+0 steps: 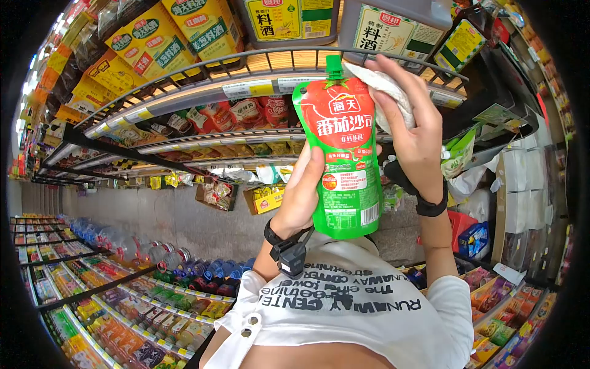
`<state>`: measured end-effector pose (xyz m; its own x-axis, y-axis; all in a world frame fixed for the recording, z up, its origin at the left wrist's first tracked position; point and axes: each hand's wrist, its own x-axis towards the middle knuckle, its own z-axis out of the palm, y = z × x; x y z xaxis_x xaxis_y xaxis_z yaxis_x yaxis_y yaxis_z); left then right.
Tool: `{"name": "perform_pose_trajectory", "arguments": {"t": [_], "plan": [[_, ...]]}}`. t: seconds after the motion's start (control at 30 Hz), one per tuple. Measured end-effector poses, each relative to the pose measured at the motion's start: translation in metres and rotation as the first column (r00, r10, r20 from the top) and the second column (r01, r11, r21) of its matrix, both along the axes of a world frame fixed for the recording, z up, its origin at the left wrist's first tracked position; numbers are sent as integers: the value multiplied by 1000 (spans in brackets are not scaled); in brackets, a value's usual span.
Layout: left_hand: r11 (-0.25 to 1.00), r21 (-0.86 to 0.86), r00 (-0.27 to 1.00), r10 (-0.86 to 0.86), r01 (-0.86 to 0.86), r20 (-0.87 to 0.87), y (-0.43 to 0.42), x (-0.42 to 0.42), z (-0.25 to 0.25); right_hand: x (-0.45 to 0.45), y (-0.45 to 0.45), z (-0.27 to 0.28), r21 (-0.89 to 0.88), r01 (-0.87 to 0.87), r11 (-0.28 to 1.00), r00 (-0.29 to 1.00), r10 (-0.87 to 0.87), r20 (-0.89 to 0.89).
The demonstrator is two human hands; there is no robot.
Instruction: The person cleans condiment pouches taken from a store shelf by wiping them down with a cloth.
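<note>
Upright in front of my chest is a red and green tomato sauce pouch (349, 166) with a green screw cap (334, 66). My left hand (301, 192) grips the pouch low on its left side, thumb across the front and the other fingers hidden behind. A folded white cloth (387, 98) is pressed against the pouch's upper right edge. My right hand (413, 114) holds that cloth, its fingers bent over it and the thumb along its face. Both wrists wear black bands.
A wire-railed shelf (246, 89) ahead carries large cooking wine bottles (396, 27), with pouches on the tier below. Several water bottles (117, 240) line the floor at left. Snack shelves (135, 307) stand behind me. Cartons (519, 184) and a red basket (461, 230) are at right.
</note>
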<state>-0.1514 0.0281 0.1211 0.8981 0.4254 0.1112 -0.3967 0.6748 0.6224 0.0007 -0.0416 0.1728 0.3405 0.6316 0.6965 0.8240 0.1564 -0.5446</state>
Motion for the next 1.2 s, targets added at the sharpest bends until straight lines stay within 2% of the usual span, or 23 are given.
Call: {"name": "perform_pose_trajectory", "arguments": {"t": [0.07,0.1,0.13,0.2,0.23,0.33,0.4,0.47,0.6,0.67,0.7,0.77,0.9,1.03,1.1,1.13,1.2], "plan": [[992,107,994,70,-60,-86,5,-3,-7,-1,-2,2,-38,-18,999,1000,18,25],[983,119,978,155,-139,-139,3,-6,2,-3,-2,2,-76,-43,996,998,47,49],[983,118,978,155,-139,-140,3,-7,3,-4,-2,2,-78,-43,996,998,47,49],[982,104,978,168,-155,-127,3,-9,4,-7,1,0,-29,-155,988,985,152,-81],[981,104,977,174,-161,-127,2,-8,5,-7,2,3,-101,-136,985,987,143,67],[973,83,964,227,-217,-138,4,-8,8,-14,3,0,-138,-177,974,973,195,126],[985,97,987,151,-145,-52,12,-10,12,-17,-2,-3,-150,-209,966,969,225,105],[979,86,980,190,-185,-55,13,-9,15,-21,-11,-5,-203,-314,927,933,341,116],[971,41,969,237,-235,-73,17,-11,15,-36,-36,-5,-271,-393,879,910,413,21],[936,169,923,337,-308,-186,18,-9,17,-44,-49,-15,-257,-386,886,917,398,-7],[936,169,923,337,-308,-186,19,-8,18,-47,-56,-22,-232,-385,893,922,384,-53],[967,100,972,236,-234,-10,22,-7,20,-58,-66,-37,-170,-381,909,921,356,-159],[949,155,956,286,-273,-65,13,-6,34,-70,-85,-43,-158,-355,921,921,315,-231],[968,113,973,228,-224,-25,22,-10,21,-66,-100,-50,-87,-373,924,901,338,-274],[965,98,968,247,-243,-38,22,-10,24,-64,-117,-56,-221,-92,971,849,-39,-526],[965,97,968,248,-243,-37,23,-12,23,-63,-108,-64,-113,91,989,784,-142,-604],[979,5,979,202,-201,-35,28,-17,20,-52,-92,-63,10,225,974,682,-150,-716]]}}
